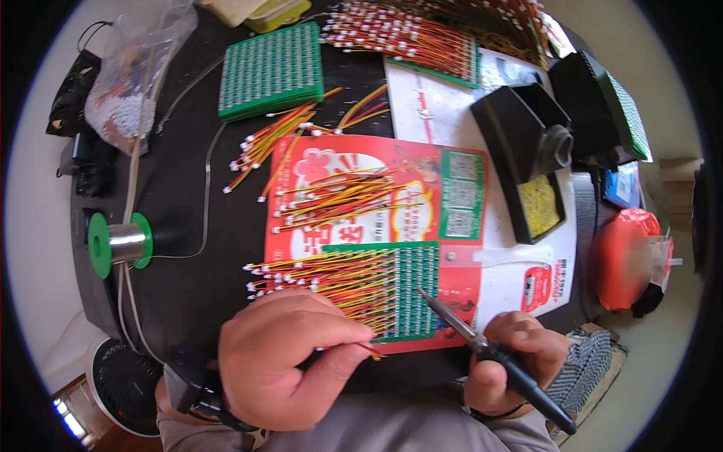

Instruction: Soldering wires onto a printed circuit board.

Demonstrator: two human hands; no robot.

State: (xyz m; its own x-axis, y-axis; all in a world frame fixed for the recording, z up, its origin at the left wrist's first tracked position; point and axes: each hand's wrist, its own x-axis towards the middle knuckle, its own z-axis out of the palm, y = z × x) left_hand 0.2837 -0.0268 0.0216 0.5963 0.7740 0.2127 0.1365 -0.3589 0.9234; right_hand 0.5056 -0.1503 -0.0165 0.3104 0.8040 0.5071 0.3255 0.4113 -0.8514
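My left hand point(282, 358) is closed in a pinch on a short red and yellow wire lead point(376, 352), its bare ends pointing right at the board's near edge. In my right hand point(520, 350) is a soldering iron point(506, 365) with a black handle. Its metal tip points up and left over a green circuit board panel point(416, 290); whether it touches cannot be made out. Rows of red and yellow wires point(350, 279) with white connectors extend left from the panel. Beyond it, loose wire leads point(339, 196) lie on a red printed sheet point(467, 264).
A solder spool point(128, 241) stands at left, its solder strand trailing across the black table. Far off are stacked green panels point(271, 71) and a wired panel pile point(407, 34). A black iron stand point(520, 128) with yellow sponge point(541, 207) is at right. A bag of connectors point(124, 113) lies far left.
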